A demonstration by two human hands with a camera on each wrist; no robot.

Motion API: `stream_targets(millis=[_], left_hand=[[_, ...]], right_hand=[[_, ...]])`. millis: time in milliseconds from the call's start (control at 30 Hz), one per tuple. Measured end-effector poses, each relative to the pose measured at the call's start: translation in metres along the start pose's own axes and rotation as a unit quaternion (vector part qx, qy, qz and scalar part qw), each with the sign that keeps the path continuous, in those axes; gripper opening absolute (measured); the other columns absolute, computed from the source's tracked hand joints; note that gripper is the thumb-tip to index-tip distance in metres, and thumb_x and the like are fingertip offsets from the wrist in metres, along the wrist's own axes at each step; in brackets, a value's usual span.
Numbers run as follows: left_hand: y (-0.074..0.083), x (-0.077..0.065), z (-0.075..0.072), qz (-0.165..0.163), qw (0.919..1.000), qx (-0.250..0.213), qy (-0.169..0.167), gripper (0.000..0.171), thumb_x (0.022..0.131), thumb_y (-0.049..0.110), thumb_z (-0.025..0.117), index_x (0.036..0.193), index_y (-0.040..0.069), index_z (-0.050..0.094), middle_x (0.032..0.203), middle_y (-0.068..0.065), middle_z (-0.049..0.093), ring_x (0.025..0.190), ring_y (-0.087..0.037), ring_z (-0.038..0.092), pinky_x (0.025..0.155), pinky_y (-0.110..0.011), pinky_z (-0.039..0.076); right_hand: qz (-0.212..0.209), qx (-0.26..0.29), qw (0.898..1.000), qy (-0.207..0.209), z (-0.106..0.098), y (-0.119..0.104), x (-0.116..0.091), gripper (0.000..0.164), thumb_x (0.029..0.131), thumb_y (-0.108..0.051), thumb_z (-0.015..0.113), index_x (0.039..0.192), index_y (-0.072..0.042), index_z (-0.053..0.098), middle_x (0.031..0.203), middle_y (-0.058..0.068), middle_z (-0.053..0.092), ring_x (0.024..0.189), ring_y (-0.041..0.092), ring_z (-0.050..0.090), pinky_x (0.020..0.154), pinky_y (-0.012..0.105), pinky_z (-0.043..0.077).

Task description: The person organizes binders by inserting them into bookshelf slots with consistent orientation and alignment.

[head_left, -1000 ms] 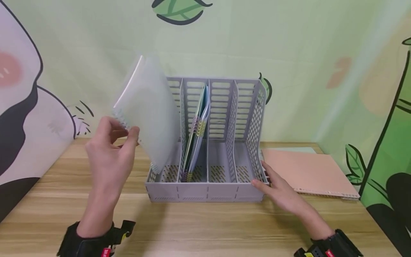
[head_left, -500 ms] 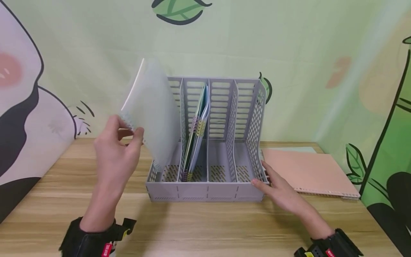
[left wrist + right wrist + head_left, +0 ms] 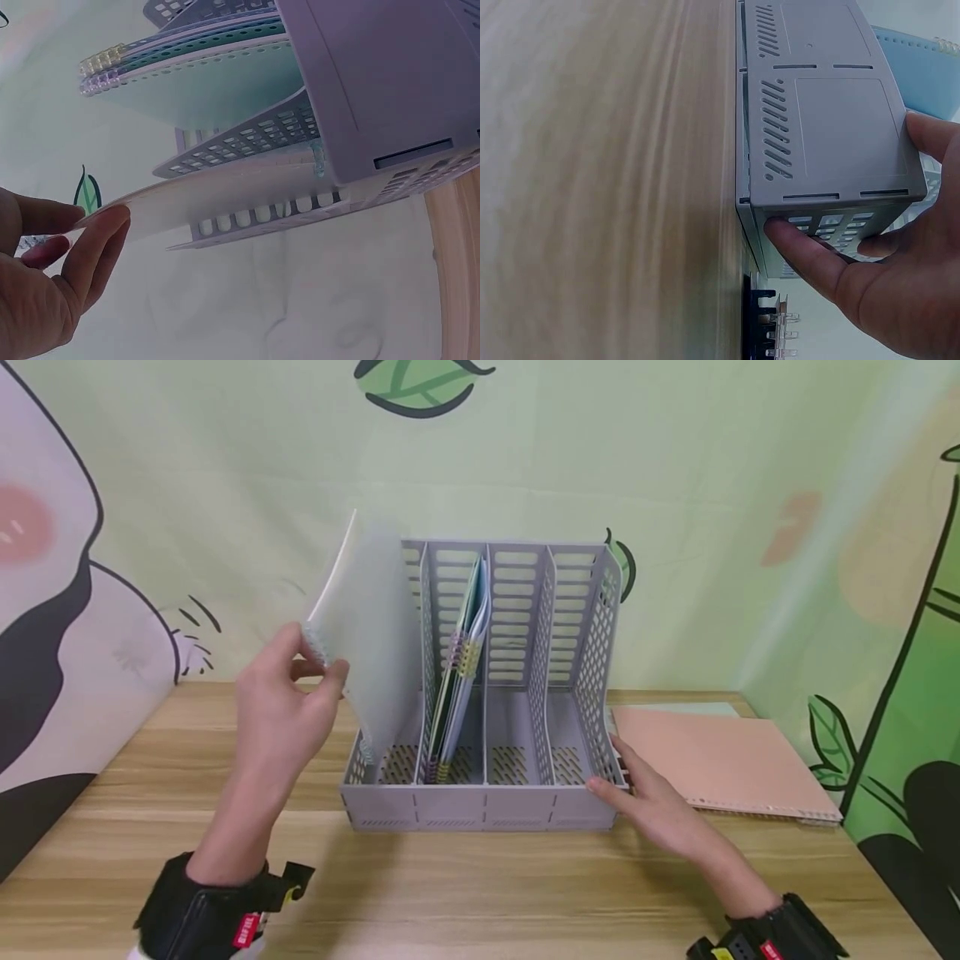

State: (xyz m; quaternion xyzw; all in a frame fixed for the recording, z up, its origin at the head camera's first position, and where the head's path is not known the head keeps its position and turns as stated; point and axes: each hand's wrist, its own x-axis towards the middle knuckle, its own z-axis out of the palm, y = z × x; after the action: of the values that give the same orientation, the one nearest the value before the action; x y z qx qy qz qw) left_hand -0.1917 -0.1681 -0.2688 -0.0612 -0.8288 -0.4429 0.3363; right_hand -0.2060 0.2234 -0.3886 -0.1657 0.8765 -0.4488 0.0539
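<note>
My left hand (image 3: 288, 697) pinches the ring-bound edge of a translucent-covered spiral notebook (image 3: 367, 635). The notebook stands tilted in the leftmost compartment of a grey-purple file organizer (image 3: 480, 810), its lower corner inside the front wall. In the left wrist view, thumb and fingers grip the notebook's (image 3: 225, 187) edge, and its far part lies between the side wall and the first divider. My right hand (image 3: 660, 802) holds the organizer's front right corner, thumb on the front rim. The right wrist view has its fingers against the perforated side of the organizer (image 3: 847, 127).
Several spiral notebooks (image 3: 457, 668) lean in the second compartment. To the organizer's right, a pink notebook (image 3: 720, 760) lies on a pale green one (image 3: 701, 709). The wooden table (image 3: 480, 893) meets a printed green backdrop (image 3: 675, 460) behind.
My left hand has moved right, carrying the translucent notebook further into the leftmost compartment and more upright. The right hand and the organizer have stayed in place.
</note>
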Motion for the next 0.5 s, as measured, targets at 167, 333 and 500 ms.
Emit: stream_targets(millis=[167, 333, 500], left_hand=[[0.0, 0.0029, 0.0025, -0.015, 0.9997, -0.011, -0.015, 0.019, 0.088, -0.006, 0.063, 0.083, 0.001, 0.046, 0.125, -0.015, 0.06, 0.096, -0.034, 0.068, 0.058, -0.021, 0.054], [0.0009, 0.0048, 0.0043, -0.022, 0.9991, -0.009, -0.034, 0.016, 0.089, -0.005, 0.063, 0.084, 0.001, 0.049, 0.127, -0.012, 0.059, 0.098, -0.032, 0.067, 0.06, -0.023, 0.055], [0.0016, 0.0067, 0.006, -0.02, 0.999, 0.005, -0.039, 0.013, 0.089, -0.004, 0.063, 0.085, 0.002, 0.052, 0.123, -0.012, 0.061, 0.098, -0.031, 0.068, 0.06, -0.023, 0.055]], right_hand=[[-0.003, -0.003, 1.0, 0.001, 0.0, 0.0, 0.0002, 0.079, 0.101, -0.043, 0.054, 0.158, -0.007, 0.012, 0.148, 0.022, 0.034, 0.128, 0.041, 0.045, 0.1, 0.047, 0.04], [-0.004, 0.0, 1.0, 0.0, 0.0, 0.0003, 0.0, 0.079, 0.101, -0.042, 0.054, 0.158, -0.008, 0.011, 0.148, 0.022, 0.034, 0.128, 0.041, 0.045, 0.1, 0.047, 0.04], [-0.004, 0.0, 1.0, 0.0, -0.0004, -0.0001, 0.0, 0.079, 0.101, -0.042, 0.054, 0.158, -0.007, 0.011, 0.148, 0.022, 0.034, 0.127, 0.041, 0.045, 0.099, 0.047, 0.04]])
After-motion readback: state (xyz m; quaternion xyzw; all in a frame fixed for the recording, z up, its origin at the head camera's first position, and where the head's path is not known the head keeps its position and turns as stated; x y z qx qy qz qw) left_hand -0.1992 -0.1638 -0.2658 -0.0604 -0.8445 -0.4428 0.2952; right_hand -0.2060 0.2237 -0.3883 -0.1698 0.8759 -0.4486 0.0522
